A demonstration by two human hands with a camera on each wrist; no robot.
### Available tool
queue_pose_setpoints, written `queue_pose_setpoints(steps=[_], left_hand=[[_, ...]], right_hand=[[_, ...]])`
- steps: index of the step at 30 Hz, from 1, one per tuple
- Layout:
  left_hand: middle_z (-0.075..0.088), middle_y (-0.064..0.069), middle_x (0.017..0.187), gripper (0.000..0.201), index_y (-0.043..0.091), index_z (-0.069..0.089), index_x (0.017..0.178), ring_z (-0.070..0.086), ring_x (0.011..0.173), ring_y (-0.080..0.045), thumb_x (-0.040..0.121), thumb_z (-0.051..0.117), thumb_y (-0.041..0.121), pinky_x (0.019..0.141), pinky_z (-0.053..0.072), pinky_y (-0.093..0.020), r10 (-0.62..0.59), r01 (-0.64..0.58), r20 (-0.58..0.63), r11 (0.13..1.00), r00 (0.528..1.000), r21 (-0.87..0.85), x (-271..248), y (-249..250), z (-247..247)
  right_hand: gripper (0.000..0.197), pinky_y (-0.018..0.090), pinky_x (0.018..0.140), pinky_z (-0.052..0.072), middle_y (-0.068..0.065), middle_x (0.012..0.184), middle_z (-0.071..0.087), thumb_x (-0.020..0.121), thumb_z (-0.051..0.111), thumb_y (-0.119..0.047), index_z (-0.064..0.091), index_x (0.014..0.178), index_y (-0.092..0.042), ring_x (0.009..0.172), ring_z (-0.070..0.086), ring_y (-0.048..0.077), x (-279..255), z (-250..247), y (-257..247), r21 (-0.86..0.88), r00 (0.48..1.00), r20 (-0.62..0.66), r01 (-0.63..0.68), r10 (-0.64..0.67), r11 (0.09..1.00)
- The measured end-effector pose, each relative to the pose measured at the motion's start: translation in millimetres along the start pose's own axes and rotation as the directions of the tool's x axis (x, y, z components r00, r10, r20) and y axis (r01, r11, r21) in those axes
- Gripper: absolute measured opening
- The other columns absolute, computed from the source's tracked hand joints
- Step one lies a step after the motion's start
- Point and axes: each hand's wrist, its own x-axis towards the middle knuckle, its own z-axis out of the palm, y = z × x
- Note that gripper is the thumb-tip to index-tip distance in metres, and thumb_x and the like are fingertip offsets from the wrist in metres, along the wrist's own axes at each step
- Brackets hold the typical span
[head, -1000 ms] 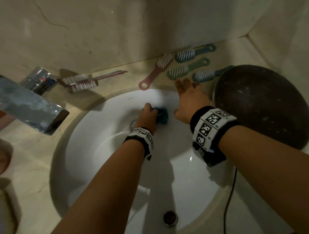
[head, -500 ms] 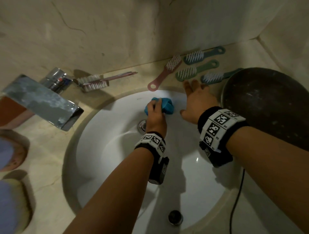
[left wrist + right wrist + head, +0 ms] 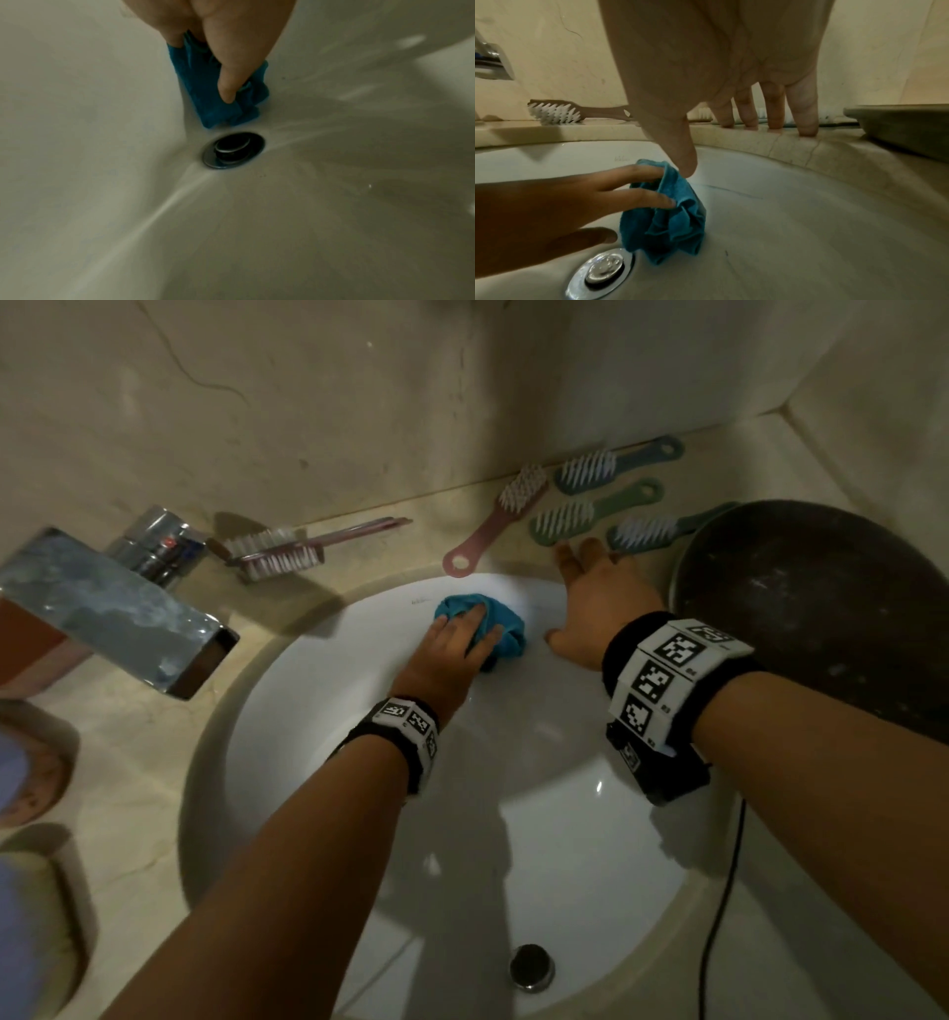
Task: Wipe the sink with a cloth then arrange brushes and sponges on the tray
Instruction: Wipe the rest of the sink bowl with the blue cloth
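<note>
Sink basin, wiping stage: blue cloth (image 3: 482, 624) under left hand (image 3: 452, 654), high on the far wall of the sink (image 3: 565, 839), above the drain (image 3: 232, 150).

Left fingers lie nearly straight over the bunched cloth, pressing it to the porcelain; any curl at the tips is hard to judge. Right hand (image 3: 598, 603) spread flat, fingertips (image 3: 807, 125) on the counter rim. Four brushes (image 3: 565, 523) beyond it; dark round tray (image 3: 821, 618) to the right; two more brushes (image 3: 287, 552) beside the tap (image 3: 118, 613).
</note>
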Motion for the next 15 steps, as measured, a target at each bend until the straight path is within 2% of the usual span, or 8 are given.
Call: queue_pose_setpoints(steps=[3,6,9,12,15], left_hand=[[0.067,-0.015,0.118,0.05,0.01,0.071,0.107,0.068,0.101,-0.03,0.058,0.074,0.004,0.095,0.049,-0.045,0.169,-0.164,-0.009,0.965,0.985,0.206,8,-2,-4],[0.068,-0.007,0.118,0.052,0.014,0.071,0.11,0.067,0.103,-0.024,0.057,0.076,0.01,0.097,0.05,-0.04,0.252,-0.247,0.028,0.912,0.967,0.326,12,-14,-2],[0.067,-0.003,0.12,0.051,0.018,0.069,0.115,0.067,0.105,-0.021,0.065,0.074,0.01,0.098,0.05,-0.038,0.232,-0.23,0.037,0.903,0.972,0.363,9,-22,-5],[0.068,-0.003,0.119,0.051,0.018,0.069,0.116,0.067,0.105,-0.02,0.065,0.075,0.012,0.097,0.05,-0.039,0.203,-0.196,0.024,0.903,0.979,0.382,9,-17,-3],[0.066,-0.001,0.122,0.052,0.019,0.065,0.121,0.065,0.11,-0.02,0.07,0.062,0.013,0.101,0.046,-0.04,0.273,-0.241,-0.024,0.885,0.962,0.398,21,-8,3]], right_hand=[[0.097,0.044,0.104,0.039,0.01,0.152,0.017,0.081,0.062,-0.046,0.003,0.151,-0.017,0.13,0.033,0.038,2,1,2,-0.009,1.0,0.006,0.002,-0.002,1.0],[0.096,0.042,0.106,0.038,0.01,0.152,0.017,0.08,0.062,-0.045,0.004,0.151,-0.017,0.131,0.032,0.037,3,1,4,-0.003,1.0,0.001,0.018,-0.018,1.0],[0.095,0.043,0.106,0.038,0.01,0.152,0.018,0.08,0.062,-0.044,0.005,0.151,-0.017,0.132,0.032,0.037,2,1,4,-0.002,1.0,-0.003,0.025,-0.025,1.0],[0.092,0.041,0.102,0.039,0.01,0.151,0.019,0.081,0.062,-0.043,0.007,0.151,-0.017,0.128,0.035,0.038,-1,-3,3,0.009,1.0,-0.008,0.024,-0.024,1.0],[0.09,0.04,0.103,0.038,0.012,0.152,0.019,0.082,0.061,-0.039,0.007,0.151,-0.017,0.128,0.035,0.039,-2,-5,4,-0.009,0.999,-0.007,0.037,-0.037,0.999]])
